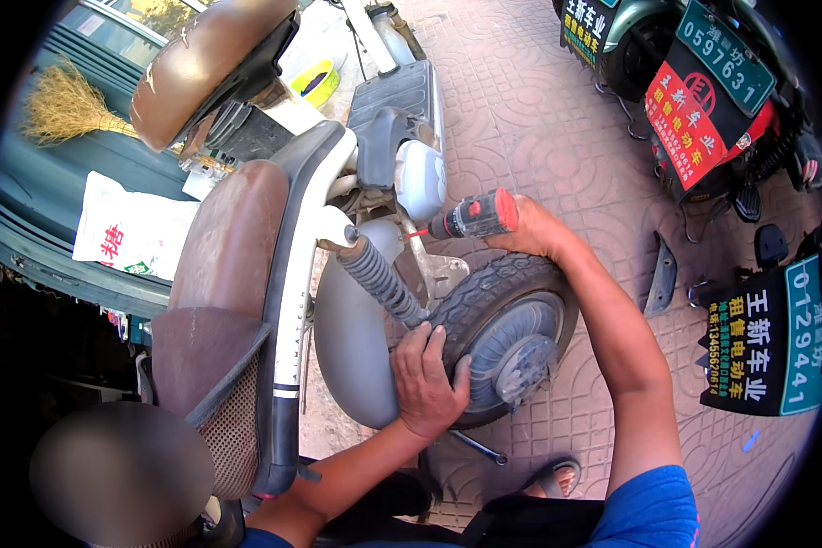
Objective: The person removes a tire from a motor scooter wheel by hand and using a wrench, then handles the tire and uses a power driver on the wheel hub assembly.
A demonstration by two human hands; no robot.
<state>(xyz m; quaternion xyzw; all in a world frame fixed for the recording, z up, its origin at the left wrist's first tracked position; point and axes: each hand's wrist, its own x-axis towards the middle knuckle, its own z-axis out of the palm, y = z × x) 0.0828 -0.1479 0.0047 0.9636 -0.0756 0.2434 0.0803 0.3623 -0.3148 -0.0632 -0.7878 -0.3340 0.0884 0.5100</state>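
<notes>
My right hand (pixel 530 228) is closed around a red and black cordless drill (pixel 475 217). Its thin red bit points left, toward the scooter frame above the wheel; whether the tip touches a screw is too small to tell. My left hand (pixel 429 379) lies with fingers stretched out against the black rear tyre (pixel 484 290), its fingertips near the lower end of the coil shock absorber (pixel 379 274). Beside that hand is the grey rounded mudguard (pixel 342 338). A metal bracket (pixel 446 272) sits between drill and tyre. The wheel's grey hub (pixel 521 361) faces right.
The scooter's brown seat (pixel 233 228) is on the left. Beyond it are a straw broom (pixel 68 105), a white printed bag (pixel 132 228) and a yellow bowl (pixel 315 82). Parked scooters (pixel 740 119) stand right; a dark plastic strip (pixel 662 274) lies on the paving. A blurred head (pixel 123 475) shows lower left.
</notes>
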